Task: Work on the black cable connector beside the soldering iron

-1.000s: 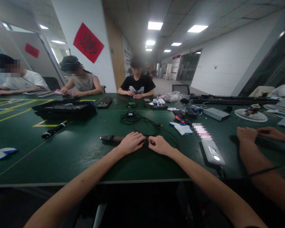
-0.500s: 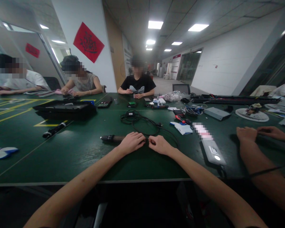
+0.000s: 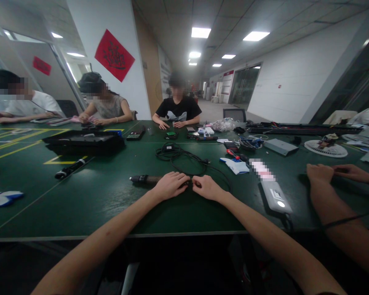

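Note:
An electric screwdriver (image 3: 145,179) with a black tip and brownish body lies on the green table, tip to the left. My left hand (image 3: 171,185) is closed over its rear part, hiding much of the body. Close by on the right, my right hand (image 3: 208,187) pinches something small and dark at the tool's rear end; the fingers hide what it is. Behind both hands a black power cord (image 3: 184,157) with a plug (image 3: 206,161) is loosely coiled, and one stretch of it runs down towards my right hand.
A white-and-blue glove (image 3: 236,165) and a grey device with a lit spot (image 3: 276,197) lie right. At far right is another person's hand (image 3: 320,174). A black tray (image 3: 84,143) and a dark cylindrical tool (image 3: 70,168) are left. People sit across the table (image 3: 110,217).
My hands keep nearly the same place and grip on the screwdriver. Across the table, a person's hand has lowered onto the tabletop. Part of a hand now shows at the left edge.

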Demonstrator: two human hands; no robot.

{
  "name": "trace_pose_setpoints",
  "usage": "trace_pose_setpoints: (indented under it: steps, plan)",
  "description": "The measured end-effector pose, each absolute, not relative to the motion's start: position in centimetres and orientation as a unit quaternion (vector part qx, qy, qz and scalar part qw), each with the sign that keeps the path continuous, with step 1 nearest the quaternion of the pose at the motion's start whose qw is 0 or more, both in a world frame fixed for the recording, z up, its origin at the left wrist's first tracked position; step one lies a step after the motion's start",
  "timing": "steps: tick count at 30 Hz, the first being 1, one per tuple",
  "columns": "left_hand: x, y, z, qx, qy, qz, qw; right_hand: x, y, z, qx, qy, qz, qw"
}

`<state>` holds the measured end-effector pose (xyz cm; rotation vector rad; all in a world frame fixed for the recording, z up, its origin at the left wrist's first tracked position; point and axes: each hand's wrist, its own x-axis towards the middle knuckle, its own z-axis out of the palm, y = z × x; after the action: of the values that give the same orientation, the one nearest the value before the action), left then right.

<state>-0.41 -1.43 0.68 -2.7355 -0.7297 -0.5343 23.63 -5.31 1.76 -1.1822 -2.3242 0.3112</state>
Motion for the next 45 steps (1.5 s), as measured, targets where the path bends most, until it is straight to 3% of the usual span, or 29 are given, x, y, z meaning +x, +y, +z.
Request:
trace_pose_setpoints:
  steps: [45]
  plan:
    - [-0.3,-1.8,1.4,-0.946,-0.264,-0.165,0.089,23.9,-5.1,1.6,-0.429,-0.862,0.11,0.249]
